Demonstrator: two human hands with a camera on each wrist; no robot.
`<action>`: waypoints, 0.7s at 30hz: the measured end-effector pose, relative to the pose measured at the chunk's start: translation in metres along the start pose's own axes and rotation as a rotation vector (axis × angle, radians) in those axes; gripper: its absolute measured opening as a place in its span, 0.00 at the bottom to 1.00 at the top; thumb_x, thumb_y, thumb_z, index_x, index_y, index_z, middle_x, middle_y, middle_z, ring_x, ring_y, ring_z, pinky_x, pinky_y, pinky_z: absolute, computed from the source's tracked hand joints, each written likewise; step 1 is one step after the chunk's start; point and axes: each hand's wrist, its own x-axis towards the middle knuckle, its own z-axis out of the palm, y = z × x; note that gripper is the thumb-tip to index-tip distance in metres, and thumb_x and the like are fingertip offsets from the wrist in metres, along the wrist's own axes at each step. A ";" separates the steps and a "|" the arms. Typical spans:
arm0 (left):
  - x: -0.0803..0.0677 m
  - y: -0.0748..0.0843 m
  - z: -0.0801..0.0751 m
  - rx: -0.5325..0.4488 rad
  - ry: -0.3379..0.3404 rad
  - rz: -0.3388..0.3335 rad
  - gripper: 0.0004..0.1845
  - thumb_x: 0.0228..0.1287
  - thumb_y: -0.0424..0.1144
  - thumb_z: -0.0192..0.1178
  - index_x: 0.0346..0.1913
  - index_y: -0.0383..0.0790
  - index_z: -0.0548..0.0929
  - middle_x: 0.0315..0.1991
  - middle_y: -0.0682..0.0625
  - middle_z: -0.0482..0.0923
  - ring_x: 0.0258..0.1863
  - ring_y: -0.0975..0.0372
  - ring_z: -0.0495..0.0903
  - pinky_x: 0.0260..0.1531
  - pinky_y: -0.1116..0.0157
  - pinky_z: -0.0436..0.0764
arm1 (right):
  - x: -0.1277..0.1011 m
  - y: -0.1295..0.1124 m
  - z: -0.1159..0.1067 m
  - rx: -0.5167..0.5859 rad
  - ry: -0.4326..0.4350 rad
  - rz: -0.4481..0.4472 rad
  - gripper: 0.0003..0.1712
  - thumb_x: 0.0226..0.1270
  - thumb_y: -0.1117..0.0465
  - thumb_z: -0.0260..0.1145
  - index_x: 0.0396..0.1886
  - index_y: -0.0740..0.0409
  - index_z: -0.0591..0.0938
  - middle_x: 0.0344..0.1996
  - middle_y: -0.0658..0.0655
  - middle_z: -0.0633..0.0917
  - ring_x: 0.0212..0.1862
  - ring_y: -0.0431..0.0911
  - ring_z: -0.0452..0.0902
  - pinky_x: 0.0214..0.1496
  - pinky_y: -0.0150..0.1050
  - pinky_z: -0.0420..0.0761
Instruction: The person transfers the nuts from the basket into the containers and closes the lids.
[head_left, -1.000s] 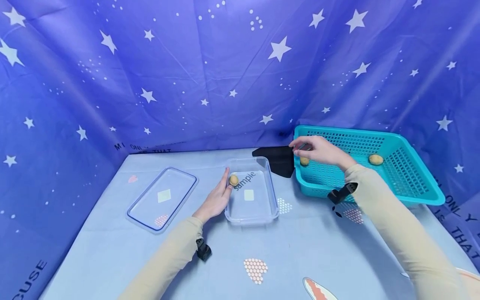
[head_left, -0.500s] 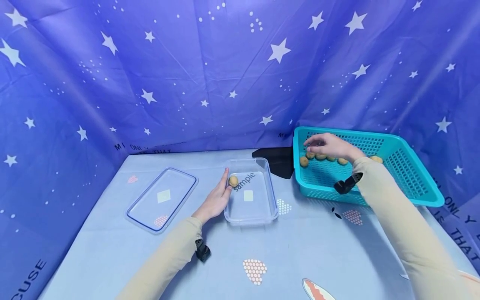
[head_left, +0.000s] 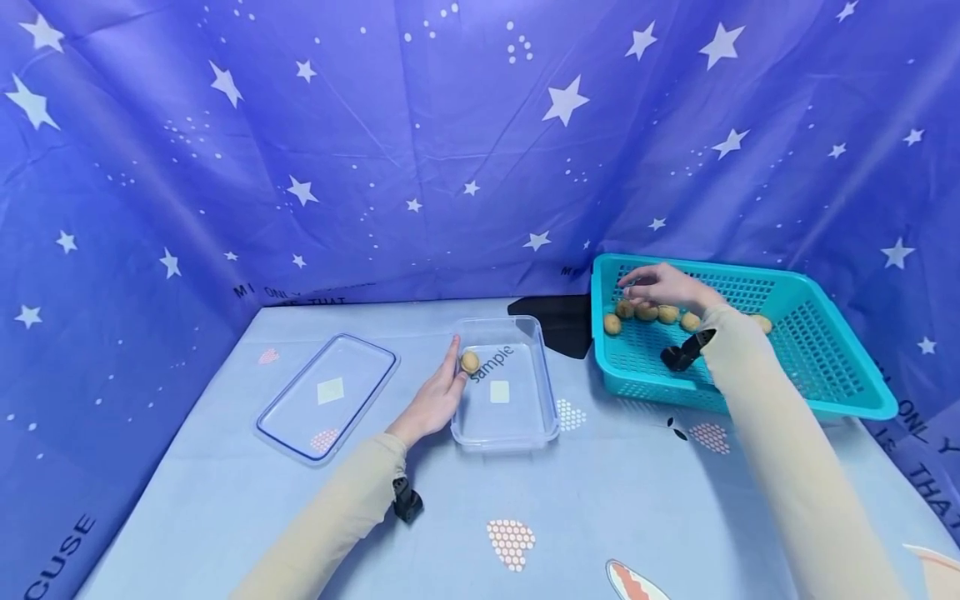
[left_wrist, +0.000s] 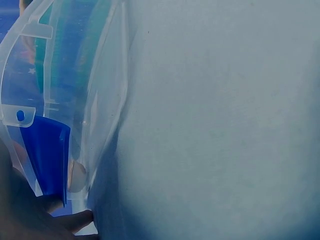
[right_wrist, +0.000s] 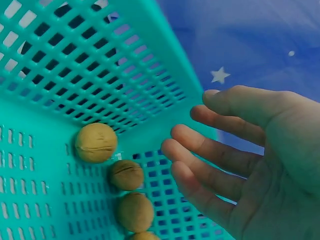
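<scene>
My left hand (head_left: 433, 404) rests against the left wall of a clear plastic food container (head_left: 504, 436), its fingers along the outside. Inside lies one walnut (head_left: 469, 362) by that wall. In the left wrist view, a blue latch (left_wrist: 47, 160) hangs on the container's side beside the fingers. My right hand (head_left: 670, 286) hovers over the left part of a teal plastic basket (head_left: 806, 408). Its fingers are loosely bent and hold nothing, as the right wrist view shows. Below it, several walnuts (right_wrist: 136, 212) line the basket's back side, and another walnut (right_wrist: 96, 143) sits in the corner.
A clear lid with a blue seal (head_left: 326, 400) lies flat left of the container. Between container and basket there is a black patch (head_left: 558, 325) on the pale blue tablecloth (head_left: 592, 508). A blue star-patterned curtain (head_left: 420, 167) stands behind the table.
My right hand has moved right from the basket's left rim to over the row of walnuts, bringing more of them into view. My left hand stays on the container.
</scene>
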 end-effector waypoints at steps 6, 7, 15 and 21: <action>0.002 -0.002 0.000 -0.003 -0.001 0.002 0.33 0.78 0.41 0.37 0.78 0.45 0.35 0.76 0.49 0.37 0.73 0.52 0.46 0.70 0.55 0.47 | 0.013 0.012 0.010 0.070 -0.024 0.012 0.27 0.77 0.58 0.52 0.67 0.72 0.66 0.57 0.74 0.74 0.55 0.64 0.73 0.56 0.57 0.73; 0.002 -0.002 0.001 -0.003 -0.002 -0.002 0.33 0.78 0.41 0.37 0.78 0.46 0.35 0.76 0.50 0.37 0.73 0.53 0.46 0.70 0.56 0.47 | 0.015 0.015 0.011 0.082 -0.022 0.019 0.27 0.77 0.58 0.53 0.67 0.72 0.67 0.57 0.74 0.74 0.54 0.63 0.74 0.56 0.56 0.74; 0.001 -0.003 0.002 -0.002 0.002 0.012 0.33 0.78 0.41 0.37 0.78 0.45 0.36 0.76 0.50 0.37 0.73 0.53 0.46 0.70 0.55 0.47 | 0.017 0.030 0.019 0.163 -0.086 0.098 0.29 0.76 0.59 0.55 0.69 0.71 0.64 0.61 0.74 0.70 0.57 0.61 0.72 0.57 0.54 0.74; 0.000 -0.003 0.001 -0.008 0.007 0.007 0.33 0.78 0.42 0.37 0.78 0.47 0.35 0.76 0.50 0.38 0.73 0.53 0.47 0.70 0.55 0.47 | 0.016 0.041 0.018 0.187 -0.186 0.139 0.33 0.75 0.59 0.55 0.71 0.72 0.58 0.63 0.74 0.67 0.58 0.62 0.70 0.59 0.55 0.72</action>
